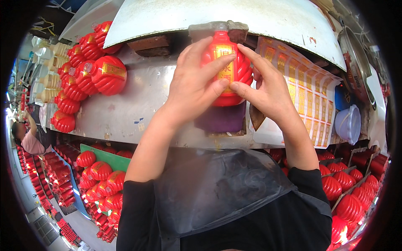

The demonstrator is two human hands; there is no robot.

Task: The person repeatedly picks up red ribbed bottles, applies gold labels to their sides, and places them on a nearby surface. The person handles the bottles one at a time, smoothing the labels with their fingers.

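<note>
A red ribbed plastic bottle [242, 76] with a clear neck lies on its side in front of me, neck pointing away. A gold label with red characters [222, 50] runs down its upper face. My left hand [190, 79] grips the bottle's left side, with forefinger and thumb laid across the label. From the right, my right hand [271, 90] holds the bottle, its thumb at the label's near end and its fingers along the far right side. Beneath the bottle is a dark purple pad [222, 120], and its neck reaches a grey block [201, 31].
Several red bottles [109, 75] stand at the table's left. Sheets of gold labels [312, 108] lie on the right, near a pale purple bucket [348, 124]. A white panel [234, 14] overhangs the back. More bottles [102, 171] are stacked below. Another person [35, 140] is far left.
</note>
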